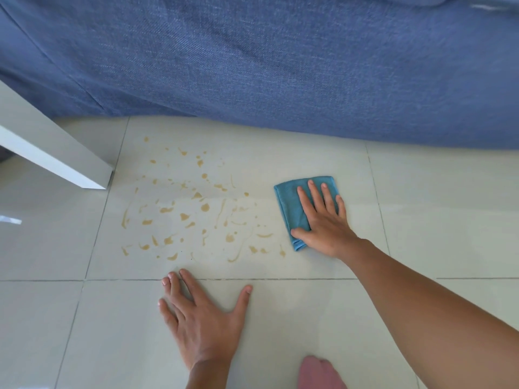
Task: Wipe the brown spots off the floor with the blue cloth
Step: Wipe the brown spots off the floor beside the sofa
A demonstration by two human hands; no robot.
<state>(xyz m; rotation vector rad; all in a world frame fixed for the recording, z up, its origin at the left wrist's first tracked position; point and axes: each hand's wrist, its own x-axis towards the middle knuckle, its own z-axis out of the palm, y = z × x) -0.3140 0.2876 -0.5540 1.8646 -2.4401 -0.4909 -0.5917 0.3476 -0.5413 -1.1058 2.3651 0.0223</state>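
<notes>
Brown spots and smears are scattered over one pale floor tile, from below the sofa down to the grout line. A folded blue cloth lies flat on the same tile, just right of the spots. My right hand presses down on the cloth, fingers spread over it and thumb at its near edge. My left hand lies flat on the floor in front of the spots, fingers apart, holding nothing.
A blue fabric sofa fills the upper half, its base meeting the floor just behind the spots. A white furniture leg slants down at the left, ending close to the spots. A pink-clad knee shows at the bottom edge.
</notes>
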